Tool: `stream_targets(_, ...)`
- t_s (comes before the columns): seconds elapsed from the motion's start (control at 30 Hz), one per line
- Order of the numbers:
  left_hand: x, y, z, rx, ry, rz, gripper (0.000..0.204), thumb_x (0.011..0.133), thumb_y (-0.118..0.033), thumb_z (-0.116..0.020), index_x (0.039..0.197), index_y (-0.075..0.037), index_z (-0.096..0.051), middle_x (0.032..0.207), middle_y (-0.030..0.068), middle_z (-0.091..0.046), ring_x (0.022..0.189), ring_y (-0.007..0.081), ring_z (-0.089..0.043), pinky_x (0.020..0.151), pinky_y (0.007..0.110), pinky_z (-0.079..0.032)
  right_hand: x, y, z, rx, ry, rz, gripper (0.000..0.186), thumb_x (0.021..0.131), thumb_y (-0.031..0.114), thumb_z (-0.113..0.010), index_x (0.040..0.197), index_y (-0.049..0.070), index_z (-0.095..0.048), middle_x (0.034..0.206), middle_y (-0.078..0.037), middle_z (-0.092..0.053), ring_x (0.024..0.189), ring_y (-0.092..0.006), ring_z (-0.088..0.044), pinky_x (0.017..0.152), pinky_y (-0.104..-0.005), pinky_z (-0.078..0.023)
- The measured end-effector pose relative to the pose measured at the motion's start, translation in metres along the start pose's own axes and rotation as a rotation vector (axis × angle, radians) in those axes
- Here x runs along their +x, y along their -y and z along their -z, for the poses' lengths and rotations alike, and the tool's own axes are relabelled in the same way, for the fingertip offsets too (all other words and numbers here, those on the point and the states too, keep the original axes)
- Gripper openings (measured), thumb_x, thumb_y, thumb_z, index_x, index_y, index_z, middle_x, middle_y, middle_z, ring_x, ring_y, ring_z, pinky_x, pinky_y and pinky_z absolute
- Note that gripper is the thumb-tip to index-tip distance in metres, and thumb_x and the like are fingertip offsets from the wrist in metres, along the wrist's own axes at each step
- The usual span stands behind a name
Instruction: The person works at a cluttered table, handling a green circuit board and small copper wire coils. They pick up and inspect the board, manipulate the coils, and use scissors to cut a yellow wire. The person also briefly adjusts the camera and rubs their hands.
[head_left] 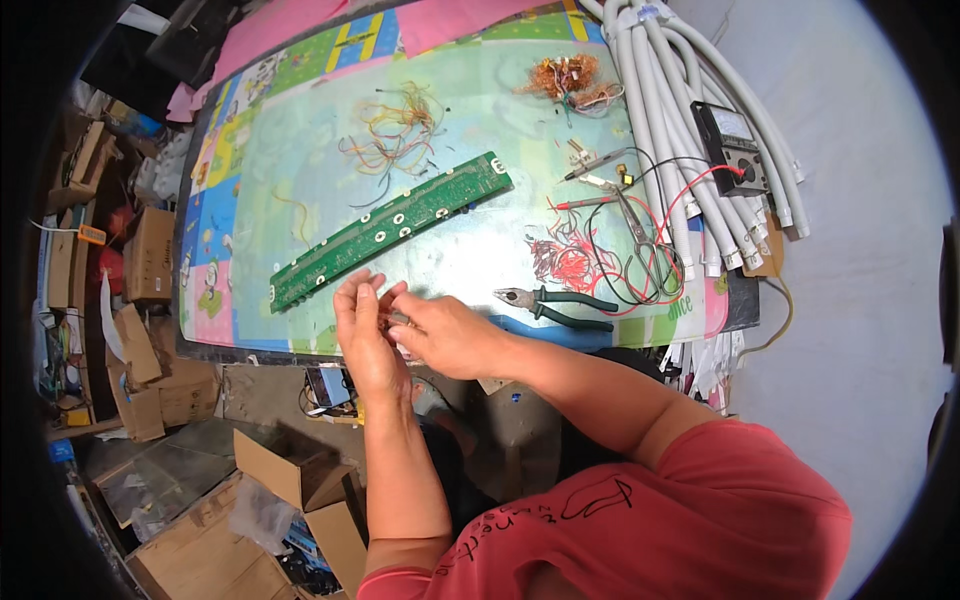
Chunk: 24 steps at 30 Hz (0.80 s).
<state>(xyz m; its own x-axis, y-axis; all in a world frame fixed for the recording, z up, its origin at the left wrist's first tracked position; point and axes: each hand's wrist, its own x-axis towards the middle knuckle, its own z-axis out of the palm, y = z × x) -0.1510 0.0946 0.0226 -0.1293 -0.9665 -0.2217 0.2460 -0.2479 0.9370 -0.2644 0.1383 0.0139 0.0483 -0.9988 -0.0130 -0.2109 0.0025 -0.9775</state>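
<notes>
At the table's near edge my left hand (368, 335) and my right hand (448, 335) meet, with fingers bent together. Between the fingertips there may be something small and reddish-brown, too hidden to name. Just beyond them a long green circuit board (390, 230) lies slantwise on the mat, its right end farther away. A pair of pliers (555, 305) with dark green handles rests to the right of my right hand, jaws toward it. Past the pliers lies a heap of short red, white and dark wire pieces (568, 258).
Scissors (640, 228), test probes (585, 203) and an analog multimeter (733, 150) lie on the right beside bundled grey-white tubes (640, 100). Thin wires (400, 130) and a copper wire tangle (562, 78) sit at the back. Cardboard boxes (330, 500) stand below left.
</notes>
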Motion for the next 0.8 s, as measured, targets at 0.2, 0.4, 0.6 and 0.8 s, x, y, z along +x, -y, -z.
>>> stream_targets(0.2,0.004,-0.011,-0.001,-0.044,-0.133,-0.054,0.046,0.094,-0.031,-0.055,0.127,-0.001,-0.044,0.128,0.0167,-0.044,0.110,0.0243,-0.053,0.093,0.039,-0.044,0.021,-0.032,0.052,0.147,-0.199,-0.240,0.033,0.093,0.032,-0.056,0.107,0.003,-0.059,0.079,-0.007,-0.064,0.067,-0.0127,-0.062,0.057,-0.0286,-0.050)
stream_targets(0.4,0.022,-0.013,0.028,-0.281,-0.142,0.095,0.030,0.092,-0.021,-0.057,0.111,0.002,-0.055,0.113,0.0154,-0.056,0.105,0.0254,-0.056,0.089,0.040,-0.049,0.047,-0.088,0.105,0.350,-0.583,-0.482,0.033,0.096,0.029,-0.049,0.100,-0.004,-0.055,0.081,-0.009,-0.062,0.063,-0.0130,-0.060,0.050,-0.0247,-0.045)
stream_targets(0.6,0.032,-0.013,0.049,-0.447,-0.140,0.214,0.026,0.090,-0.017,-0.059,0.106,0.003,-0.058,0.108,0.0157,-0.060,0.102,0.0267,-0.058,0.091,0.041,-0.048,0.062,-0.130,0.131,0.502,-0.686,-0.607,0.035,0.097,0.036,-0.050,0.082,0.005,-0.055,0.067,-0.006,-0.061,0.050,-0.0107,-0.052,0.044,-0.0227,-0.041)
stream_targets(0.8,0.031,-0.022,0.066,-0.444,-0.141,0.198,0.026,0.090,-0.017,-0.058,0.107,0.003,-0.057,0.110,0.0151,-0.059,0.103,0.0259,-0.057,0.091,0.040,-0.048,0.079,-0.170,0.188,0.298,-0.802,-0.460,0.027,0.094,0.029,-0.052,0.085,0.004,-0.058,0.078,-0.007,-0.064,0.059,-0.0125,-0.056,0.054,-0.0248,-0.046)
